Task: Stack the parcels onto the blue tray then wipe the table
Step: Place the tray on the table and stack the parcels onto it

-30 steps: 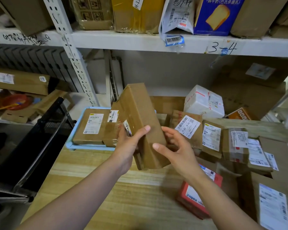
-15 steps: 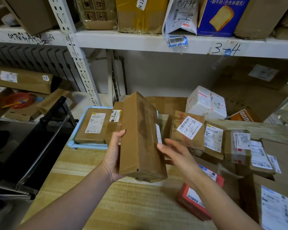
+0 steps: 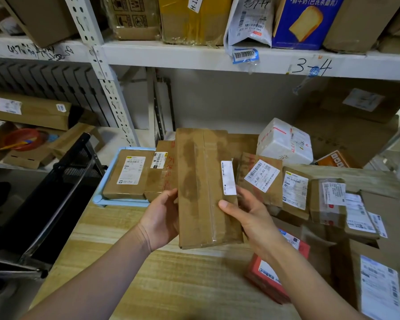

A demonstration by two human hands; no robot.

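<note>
I hold a long brown cardboard parcel [image 3: 203, 188] flat in front of me above the wooden table [image 3: 171, 285]. My left hand [image 3: 161, 218] grips its left edge and my right hand [image 3: 247, 215] grips its right edge, thumb on top. Behind it the blue tray [image 3: 106, 199] holds two brown labelled parcels [image 3: 127, 174] side by side. Several more labelled parcels [image 3: 293, 192] lie in a heap on the right of the table, among them a red one [image 3: 275, 273] under my right forearm.
A white wrapped packet [image 3: 284, 142] lies behind the heap. A white metal shelf [image 3: 217, 58] full of boxes runs overhead. A black cart with a metal handle [image 3: 62, 195] stands left of the table. Lower left shelves hold boxes and a red bowl [image 3: 21, 139].
The long parcel has turned from standing on edge to lying flat with its taped face up. My right hand, open beside it before, now grips its right edge.
</note>
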